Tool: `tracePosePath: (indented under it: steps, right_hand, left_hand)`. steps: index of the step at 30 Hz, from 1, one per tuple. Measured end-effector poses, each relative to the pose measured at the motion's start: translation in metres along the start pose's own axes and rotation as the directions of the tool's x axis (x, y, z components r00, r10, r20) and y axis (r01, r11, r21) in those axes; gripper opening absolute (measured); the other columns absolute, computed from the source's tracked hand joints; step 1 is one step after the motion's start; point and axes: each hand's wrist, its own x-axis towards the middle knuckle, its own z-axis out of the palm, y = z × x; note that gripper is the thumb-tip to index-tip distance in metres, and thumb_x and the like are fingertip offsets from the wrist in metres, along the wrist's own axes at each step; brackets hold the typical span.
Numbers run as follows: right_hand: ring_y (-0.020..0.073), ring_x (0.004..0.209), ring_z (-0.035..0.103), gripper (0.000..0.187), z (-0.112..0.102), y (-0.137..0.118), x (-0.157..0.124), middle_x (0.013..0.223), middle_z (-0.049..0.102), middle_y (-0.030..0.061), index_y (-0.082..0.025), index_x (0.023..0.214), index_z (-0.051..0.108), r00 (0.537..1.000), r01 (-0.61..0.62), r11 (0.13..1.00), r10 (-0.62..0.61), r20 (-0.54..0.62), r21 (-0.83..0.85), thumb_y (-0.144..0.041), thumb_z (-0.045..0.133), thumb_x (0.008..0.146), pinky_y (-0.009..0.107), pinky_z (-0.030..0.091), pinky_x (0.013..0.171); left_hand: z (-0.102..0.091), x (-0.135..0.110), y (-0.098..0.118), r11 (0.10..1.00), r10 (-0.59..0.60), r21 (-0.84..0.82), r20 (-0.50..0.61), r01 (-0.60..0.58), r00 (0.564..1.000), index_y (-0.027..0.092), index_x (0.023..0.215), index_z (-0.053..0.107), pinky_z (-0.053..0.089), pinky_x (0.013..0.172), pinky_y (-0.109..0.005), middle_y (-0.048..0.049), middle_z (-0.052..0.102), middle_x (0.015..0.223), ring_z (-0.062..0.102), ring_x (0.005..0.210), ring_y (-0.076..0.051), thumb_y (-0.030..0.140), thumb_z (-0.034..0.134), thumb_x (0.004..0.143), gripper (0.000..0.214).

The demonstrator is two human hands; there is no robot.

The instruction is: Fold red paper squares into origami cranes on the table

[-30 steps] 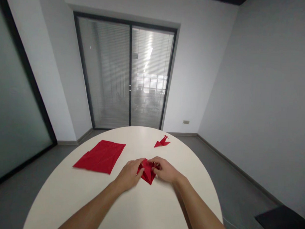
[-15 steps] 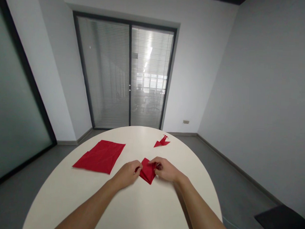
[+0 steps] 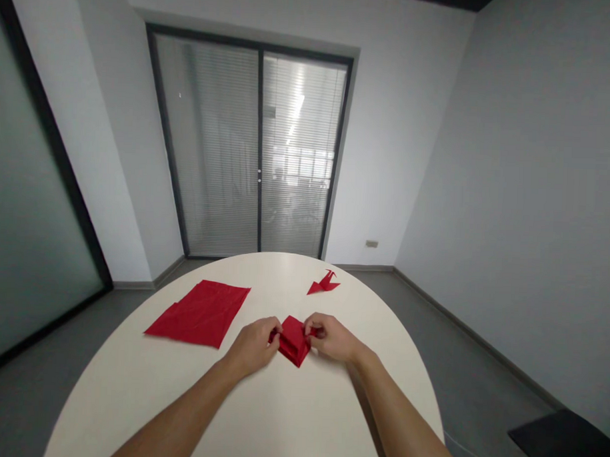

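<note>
A small folded piece of red origami paper (image 3: 293, 335) lies on the table between my hands, one corner toward me and its near layers lifted a little apart. My left hand (image 3: 258, 341) pinches its left corner between thumb and fingers. On the opposite side, my right hand (image 3: 330, 337) is closed on the right corner. Beyond my hands stands a finished red paper crane (image 3: 325, 282). To the left lie flat sheets of red paper (image 3: 199, 313), stacked slightly out of line.
The round white table (image 3: 278, 414) has a curved edge on its far side and both flanks. A black chair (image 3: 568, 441) stands at the lower right. Behind the table is a glass partition with blinds (image 3: 257, 153).
The near layers of the folded paper have opened a little, showing a gap. My left hand has shifted slightly left, and my right fingers have drawn back toward the right corner.
</note>
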Motion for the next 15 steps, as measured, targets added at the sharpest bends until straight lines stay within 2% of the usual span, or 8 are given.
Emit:
tracePosePath:
  steps: [4,8,15]
  right_hand:
    - [0.0145,0.076,0.059,0.009,0.000,-0.003,0.001,0.084,0.066,0.0015,-0.017,0.087,0.061,0.998,0.010,1.000,-0.011,-0.062,-0.017,-0.015,0.055,0.081,0.024,0.045,0.069]
    - [0.0144,0.073,0.057,0.007,0.002,-0.011,0.001,0.083,0.065,0.0004,-0.019,0.090,0.057,0.994,0.008,0.998,-0.015,-0.112,-0.062,-0.021,0.051,0.088,0.025,0.043,0.066]
    - [0.0154,0.076,0.059,0.006,0.010,-0.019,0.004,0.088,0.067,0.0011,-0.021,0.091,0.056,0.986,-0.017,0.989,-0.007,-0.167,-0.146,-0.019,0.056,0.085,0.025,0.042,0.068]
  left_hand:
    - [-0.002,0.001,0.005,0.999,-0.026,0.038,-0.028,0.027,0.999,0.023,0.089,0.059,0.044,0.075,-0.027,-0.0022,0.068,0.090,0.062,0.083,-0.018,0.013,0.054,0.083,0.013]
    - [-0.001,0.000,0.010,0.996,-0.036,0.078,-0.042,0.039,0.998,0.023,0.088,0.057,0.041,0.070,-0.027,-0.0010,0.068,0.087,0.062,0.079,-0.018,0.019,0.055,0.084,0.006]
    - [0.000,0.001,0.014,0.988,-0.113,0.091,-0.108,0.123,0.988,0.024,0.089,0.053,0.036,0.064,-0.025,0.0017,0.065,0.078,0.061,0.070,-0.016,0.021,0.051,0.089,0.004]
